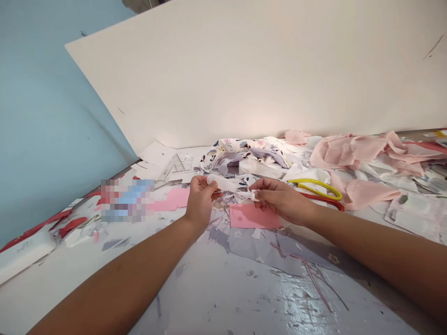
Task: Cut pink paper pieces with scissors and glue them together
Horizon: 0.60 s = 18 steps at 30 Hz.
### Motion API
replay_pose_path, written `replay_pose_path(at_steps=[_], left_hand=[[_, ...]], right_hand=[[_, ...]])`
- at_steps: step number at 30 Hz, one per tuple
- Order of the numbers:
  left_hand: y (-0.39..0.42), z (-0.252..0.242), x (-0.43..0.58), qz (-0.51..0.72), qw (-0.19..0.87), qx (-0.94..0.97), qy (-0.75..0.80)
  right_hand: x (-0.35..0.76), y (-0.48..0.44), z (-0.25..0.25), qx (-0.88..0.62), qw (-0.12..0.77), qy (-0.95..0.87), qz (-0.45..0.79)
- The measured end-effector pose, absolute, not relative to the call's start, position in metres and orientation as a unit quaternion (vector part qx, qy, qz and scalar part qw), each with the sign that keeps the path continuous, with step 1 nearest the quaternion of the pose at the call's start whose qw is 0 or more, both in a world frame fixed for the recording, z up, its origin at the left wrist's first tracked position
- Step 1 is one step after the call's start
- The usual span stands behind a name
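Observation:
My left hand [200, 200] and my right hand [281, 200] hold a narrow white strip [223, 184] of fabric or paper between them, above the cluttered table. The left fingers wrap its rolled, wider end, while the right finger and thumb pinch its far end. Beneath the right hand lies a pink paper rectangle [253, 216]. Just beyond that hand are scissors [316, 190] with yellow and red handles, their blades hidden. Floral white fabric [244, 156] lies bunched behind both hands.
Crumpled pink fabric [352, 153] spreads at the back right. A clear plastic set square [174, 166] rests on white paper at the back left. Scraps and threads litter the paint-marked table [223, 298]. A large white board [223, 70] stands behind it, against a blue wall [45, 107].

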<state>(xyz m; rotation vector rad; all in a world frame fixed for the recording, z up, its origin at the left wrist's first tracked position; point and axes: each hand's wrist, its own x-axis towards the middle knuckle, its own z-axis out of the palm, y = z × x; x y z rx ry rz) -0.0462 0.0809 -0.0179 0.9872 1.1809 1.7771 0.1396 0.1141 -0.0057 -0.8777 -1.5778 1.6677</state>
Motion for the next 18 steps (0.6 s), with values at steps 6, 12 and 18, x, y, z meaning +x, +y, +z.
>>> replay_pose_path(at_steps=[6, 12, 18], left_hand=[[0.083, -0.019, -0.048, 0.7, 0.377, 0.388, 0.466], [0.082, -0.02, -0.048, 0.695, 0.378, 0.4, 0.464], [0.081, -0.019, -0.046, 0.695, 0.38, 0.399, 0.462]], right_hand=[[0.134, 0.101, -0.017, -0.383, 0.273, -0.76, 0.449], [0.132, 0.097, -0.02, -0.377, 0.257, -0.818, 0.351], [0.128, 0.094, -0.017, -0.348, 0.259, -0.862, 0.261]])
